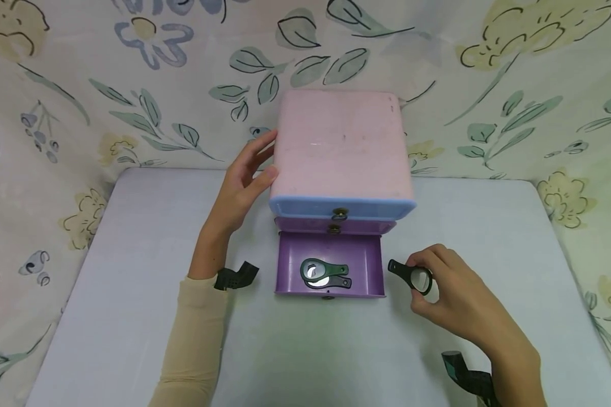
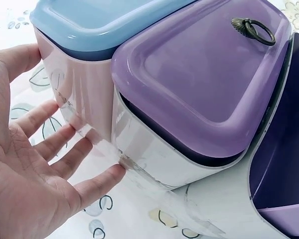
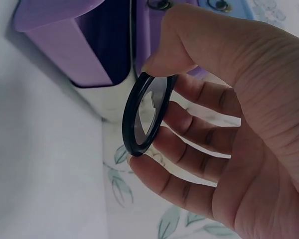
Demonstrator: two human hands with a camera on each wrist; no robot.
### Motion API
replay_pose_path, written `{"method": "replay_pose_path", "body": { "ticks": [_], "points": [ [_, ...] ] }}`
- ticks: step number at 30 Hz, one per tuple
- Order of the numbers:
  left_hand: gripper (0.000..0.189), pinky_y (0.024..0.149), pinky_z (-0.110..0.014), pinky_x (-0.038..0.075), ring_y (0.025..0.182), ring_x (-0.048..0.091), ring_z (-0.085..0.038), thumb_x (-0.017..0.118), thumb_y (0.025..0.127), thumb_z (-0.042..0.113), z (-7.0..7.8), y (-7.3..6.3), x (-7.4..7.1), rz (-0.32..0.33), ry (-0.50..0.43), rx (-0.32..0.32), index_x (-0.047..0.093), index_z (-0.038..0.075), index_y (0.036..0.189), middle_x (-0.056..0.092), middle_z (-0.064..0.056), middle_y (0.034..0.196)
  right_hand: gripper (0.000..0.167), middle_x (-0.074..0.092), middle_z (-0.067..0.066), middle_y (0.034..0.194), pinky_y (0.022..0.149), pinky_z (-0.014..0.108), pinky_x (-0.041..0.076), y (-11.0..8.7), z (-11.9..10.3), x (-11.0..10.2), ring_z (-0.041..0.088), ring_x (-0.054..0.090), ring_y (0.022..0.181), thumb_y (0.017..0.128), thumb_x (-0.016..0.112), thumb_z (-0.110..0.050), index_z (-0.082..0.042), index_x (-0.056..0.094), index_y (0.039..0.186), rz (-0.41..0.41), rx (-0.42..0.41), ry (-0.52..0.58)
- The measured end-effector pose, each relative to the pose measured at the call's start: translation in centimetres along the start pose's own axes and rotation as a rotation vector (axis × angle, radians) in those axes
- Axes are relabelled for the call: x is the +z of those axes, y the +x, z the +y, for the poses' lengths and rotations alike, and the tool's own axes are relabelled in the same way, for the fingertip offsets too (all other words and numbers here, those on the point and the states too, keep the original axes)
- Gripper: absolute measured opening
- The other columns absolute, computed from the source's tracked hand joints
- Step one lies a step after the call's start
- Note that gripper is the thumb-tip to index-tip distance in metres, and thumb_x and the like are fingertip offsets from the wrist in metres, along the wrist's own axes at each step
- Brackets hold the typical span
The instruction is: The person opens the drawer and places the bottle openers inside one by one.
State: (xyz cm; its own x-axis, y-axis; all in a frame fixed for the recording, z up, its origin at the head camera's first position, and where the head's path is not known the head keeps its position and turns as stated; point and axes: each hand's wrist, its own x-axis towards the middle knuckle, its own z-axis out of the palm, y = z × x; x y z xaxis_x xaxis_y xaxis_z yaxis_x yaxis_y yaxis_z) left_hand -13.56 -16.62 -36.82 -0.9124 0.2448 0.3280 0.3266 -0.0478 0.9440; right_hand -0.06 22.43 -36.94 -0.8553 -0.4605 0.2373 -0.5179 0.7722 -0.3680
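My right hand (image 1: 460, 302) pinches a small black magnifying glass (image 1: 400, 271) by its round rim, just right of the pulled-out purple drawer (image 1: 368, 260). In the right wrist view, thumb and fingertips hold the dark rim of the lens (image 3: 127, 119). Inside the drawer lie a green magnifying glass (image 1: 338, 269) and, partly hidden beneath it, a black one (image 1: 342, 282). Against the left side of the mini drawer cabinet (image 1: 342, 147) rests my left hand (image 1: 240, 189). Its spread fingertips touch the cabinet's wall (image 2: 84, 94) in the left wrist view.
Above the open drawer are a purple drawer front (image 1: 305, 225) and a blue one (image 1: 305, 208), each with a ring pull. The cabinet stands on a white table (image 1: 295, 356). Flower-printed cloth (image 1: 193, 85) surrounds the table at the back and sides.
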Motion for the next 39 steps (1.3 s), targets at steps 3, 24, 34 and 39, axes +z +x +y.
{"method": "replay_pose_path", "body": {
  "ticks": [3,24,34,39],
  "points": [
    [0.066,0.121,-0.065,0.042,0.156,0.042,-0.024,0.063,0.101,0.028,-0.1,0.0,0.0,0.000,0.000,-0.004,0.043,0.012,0.161,0.042,0.000,0.168,0.046,0.066,-0.004,0.108,0.086,0.021,0.044,0.8,-0.5,-0.4,0.013,0.060,0.098,0.067,0.080,-0.006,-0.012,0.068,0.111,-0.009,-0.016,-0.013],
    [0.070,0.123,-0.059,0.043,0.157,0.041,-0.027,0.068,0.101,0.040,-0.2,0.1,-0.1,-0.009,-0.006,0.002,0.043,0.014,0.161,0.041,-0.003,0.169,0.040,0.062,0.000,0.107,0.079,0.033,0.053,5.3,-3.9,0.7,0.013,0.058,0.097,0.075,0.082,-0.010,-0.011,0.069,0.113,-0.128,-0.105,-0.010],
    [0.068,0.124,-0.058,0.042,0.158,0.040,-0.029,0.067,0.101,0.036,-0.3,0.1,-0.1,-0.008,-0.010,-0.008,0.044,0.013,0.161,0.040,-0.005,0.170,0.038,0.061,0.000,0.105,0.076,0.030,0.052,6.4,-4.6,1.6,0.012,0.054,0.092,0.076,0.082,-0.011,-0.010,0.070,0.112,-0.182,-0.102,-0.011],
    [0.069,0.123,-0.059,0.043,0.157,0.041,-0.028,0.067,0.101,0.037,-0.3,0.1,-0.1,-0.008,-0.014,0.000,0.044,0.013,0.161,0.041,-0.004,0.169,0.037,0.059,0.000,0.105,0.075,0.030,0.051,6.6,-4.8,2.0,0.012,0.053,0.091,0.076,0.082,-0.011,-0.011,0.070,0.111,-0.195,-0.113,-0.030]
  ]
}}
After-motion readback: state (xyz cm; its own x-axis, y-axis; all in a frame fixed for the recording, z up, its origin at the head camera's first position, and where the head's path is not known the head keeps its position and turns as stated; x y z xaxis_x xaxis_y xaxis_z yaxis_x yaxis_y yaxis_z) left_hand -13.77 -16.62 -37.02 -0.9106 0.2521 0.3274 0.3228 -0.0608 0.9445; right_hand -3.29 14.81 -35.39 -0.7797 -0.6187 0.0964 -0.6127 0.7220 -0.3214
